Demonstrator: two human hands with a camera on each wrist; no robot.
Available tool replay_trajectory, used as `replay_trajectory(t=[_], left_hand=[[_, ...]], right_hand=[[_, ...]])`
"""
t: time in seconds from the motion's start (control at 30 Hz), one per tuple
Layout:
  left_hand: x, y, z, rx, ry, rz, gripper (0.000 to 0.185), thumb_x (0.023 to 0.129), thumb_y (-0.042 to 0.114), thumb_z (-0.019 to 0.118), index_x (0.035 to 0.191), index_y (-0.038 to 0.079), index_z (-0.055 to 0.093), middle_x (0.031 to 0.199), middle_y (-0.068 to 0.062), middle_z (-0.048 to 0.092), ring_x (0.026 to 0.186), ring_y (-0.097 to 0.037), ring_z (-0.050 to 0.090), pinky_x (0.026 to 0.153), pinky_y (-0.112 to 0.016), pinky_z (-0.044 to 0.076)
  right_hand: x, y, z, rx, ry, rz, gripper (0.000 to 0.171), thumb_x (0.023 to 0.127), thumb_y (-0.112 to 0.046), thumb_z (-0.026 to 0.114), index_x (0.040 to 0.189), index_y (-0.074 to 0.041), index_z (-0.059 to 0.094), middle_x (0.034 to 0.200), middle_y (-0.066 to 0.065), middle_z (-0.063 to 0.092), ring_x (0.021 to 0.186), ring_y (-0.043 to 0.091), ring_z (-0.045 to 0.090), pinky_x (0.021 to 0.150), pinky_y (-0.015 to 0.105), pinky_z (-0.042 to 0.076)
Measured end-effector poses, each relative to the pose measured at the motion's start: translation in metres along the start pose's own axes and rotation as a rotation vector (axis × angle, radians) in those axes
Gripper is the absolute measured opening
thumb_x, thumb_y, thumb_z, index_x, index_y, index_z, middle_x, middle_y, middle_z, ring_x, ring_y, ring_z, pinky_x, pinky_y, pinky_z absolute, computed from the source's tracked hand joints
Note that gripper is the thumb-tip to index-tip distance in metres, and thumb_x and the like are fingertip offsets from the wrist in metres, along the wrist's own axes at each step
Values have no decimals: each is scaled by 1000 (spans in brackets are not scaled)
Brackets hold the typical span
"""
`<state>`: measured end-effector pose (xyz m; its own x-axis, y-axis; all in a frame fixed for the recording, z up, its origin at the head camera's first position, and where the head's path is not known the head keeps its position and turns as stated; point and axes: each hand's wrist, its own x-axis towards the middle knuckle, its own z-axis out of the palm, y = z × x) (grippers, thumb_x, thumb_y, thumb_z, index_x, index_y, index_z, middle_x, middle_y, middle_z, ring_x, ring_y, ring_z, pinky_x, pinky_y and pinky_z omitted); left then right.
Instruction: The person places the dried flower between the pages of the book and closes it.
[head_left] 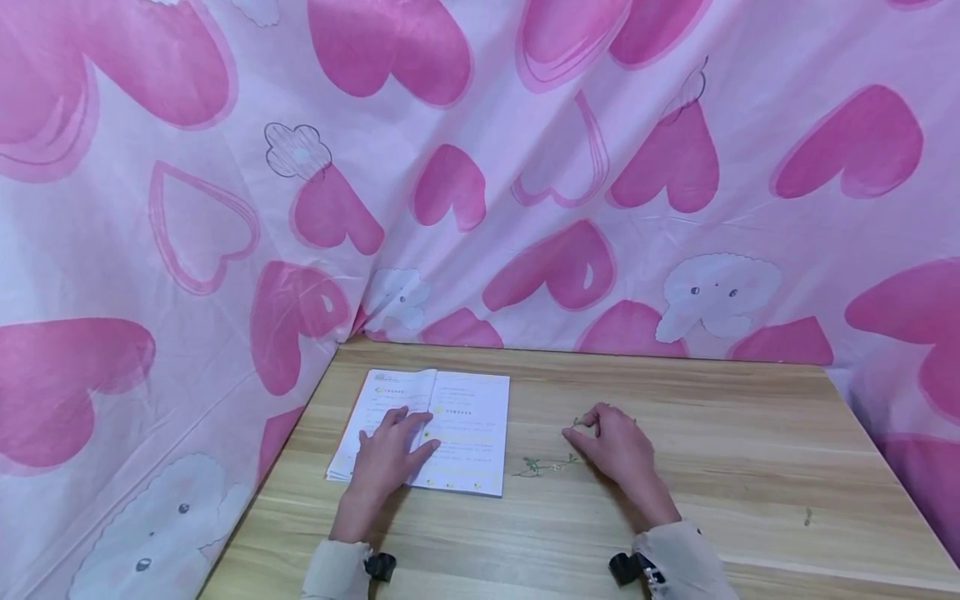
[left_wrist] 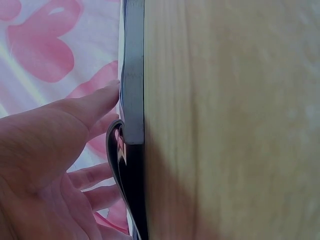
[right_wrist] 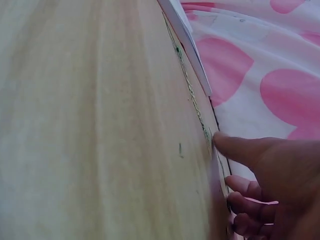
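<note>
Head view: your left hand point(head_left: 386, 458) is spread out, resting on the open book point(head_left: 472, 450). Next, a thin green sprig point(head_left: 532, 464) lies on the worktop point(head_left: 735, 450), between the book and your right hand point(head_left: 618, 442). That hand has bent fingers, with green bits by its fingertips; you can't tell if it pinches them.

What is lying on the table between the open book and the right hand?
In the head view, a thin green sprig lies between the book and the right hand.
</note>
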<state>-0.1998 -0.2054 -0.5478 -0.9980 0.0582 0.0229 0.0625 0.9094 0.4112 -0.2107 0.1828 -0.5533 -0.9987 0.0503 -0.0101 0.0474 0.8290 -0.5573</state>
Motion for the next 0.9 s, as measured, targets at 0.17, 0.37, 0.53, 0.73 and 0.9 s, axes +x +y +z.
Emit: replay_trajectory(t=[0.17,0.37,0.53,0.73,0.9], left_hand=[[-1,2,-2,-13,-8,-10,55,97,51,79,146,30,68,161,-16,55,152,-40,50,111,-94,19],[-1,1,-2,-13,-5,-18,55,97,52,79,146,30,68,161,-16,55,152,-40,50,112,-94,19],[-1,2,-1,-26,-8,-20,55,97,52,79,146,30,68,162,-16,54,153,-41,50,112,-93,18],[-2,1,0,-23,13,-9,53,97,50,79,145,30,69,161,-16,55,151,-40,52,111,-95,19],[-2,0,0,-19,14,-5,54,98,51,78,146,29,68,162,-16,55,152,-39,51,111,-94,19]], right_hand=[[2,-2,1,16,13,-31,36,97,-39,81,113,-7,72,96,7,64,85,23,56,72,36,47],[7,-3,7,3,33,0,44,97,-53,77,107,-11,71,95,6,65,83,22,58,67,34,46],[10,-4,9,-23,40,16,44,95,-53,80,103,-11,69,92,6,66,79,22,59,61,33,44],[9,-5,4,-12,1,-9,31,99,-37,77,111,-8,71,100,9,67,87,24,61,71,41,51],[11,-1,3,42,-14,-39,22,101,-21,71,118,-8,74,106,10,65,95,24,59,81,41,51]])
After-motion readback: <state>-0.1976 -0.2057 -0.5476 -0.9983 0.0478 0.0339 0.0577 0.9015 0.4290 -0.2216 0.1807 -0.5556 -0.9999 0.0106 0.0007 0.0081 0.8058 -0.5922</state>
